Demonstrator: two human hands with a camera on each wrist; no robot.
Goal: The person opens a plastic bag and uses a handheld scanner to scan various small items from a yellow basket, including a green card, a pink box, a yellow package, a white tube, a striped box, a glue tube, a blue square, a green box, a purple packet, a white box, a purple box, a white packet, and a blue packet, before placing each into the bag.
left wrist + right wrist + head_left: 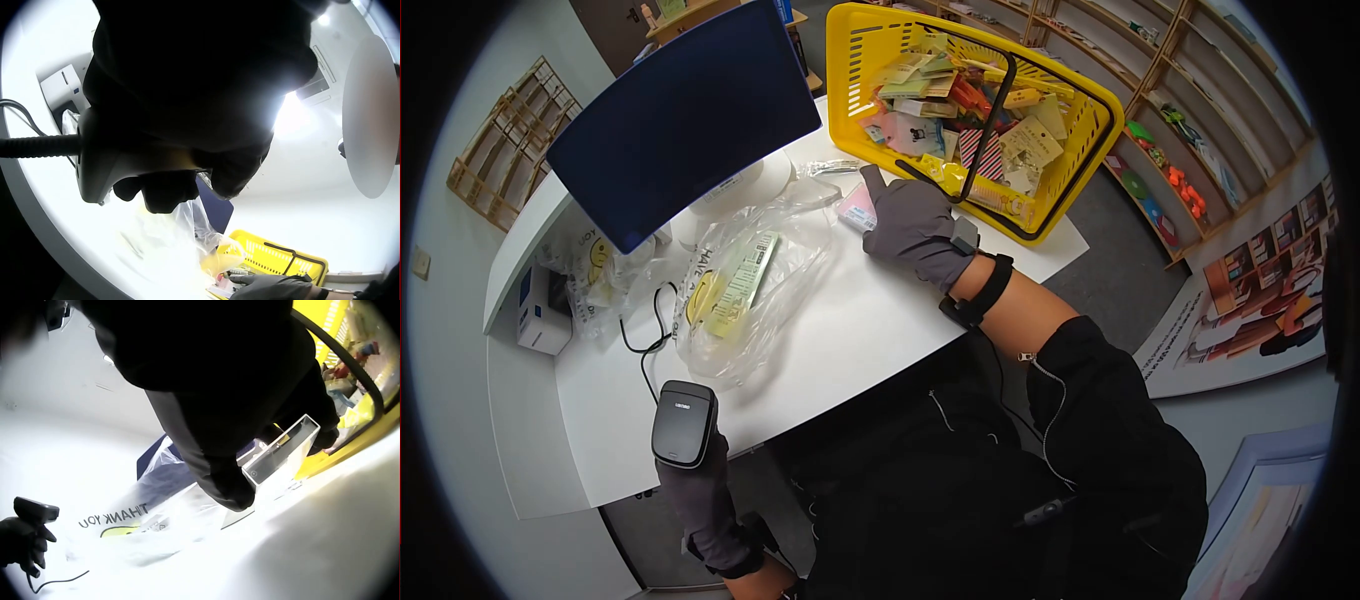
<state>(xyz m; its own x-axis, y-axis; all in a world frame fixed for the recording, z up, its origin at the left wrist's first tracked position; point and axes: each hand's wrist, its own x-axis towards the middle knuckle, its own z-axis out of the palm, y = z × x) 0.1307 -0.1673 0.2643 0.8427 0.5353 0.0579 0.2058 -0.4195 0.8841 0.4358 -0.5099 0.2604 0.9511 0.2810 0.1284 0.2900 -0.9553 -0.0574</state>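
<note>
In the head view my gloved left hand [708, 505] grips a black handheld barcode scanner [684, 425] at the desk's front edge. Its fingers curl beneath the scanner's head in the left wrist view, where a dark cord [37, 147] runs from it. Over by the basket, my gloved right hand [915, 232] holds a small pink-and-white box [857, 208] just above the desk. The right wrist view shows the clear end of this box [284, 450] between thumb and fingers. Between the hands lies a transparent plastic bag [798, 238] with a pale green packet [747, 283] inside.
A yellow basket [837, 112] full of packaged goods stands at the back right, its black handle [1006, 90] leaning across. The dark monitor [685, 115] is at the back left. More plastic bags [595, 265] and a white box [540, 315] sit left on the white desk [825, 350].
</note>
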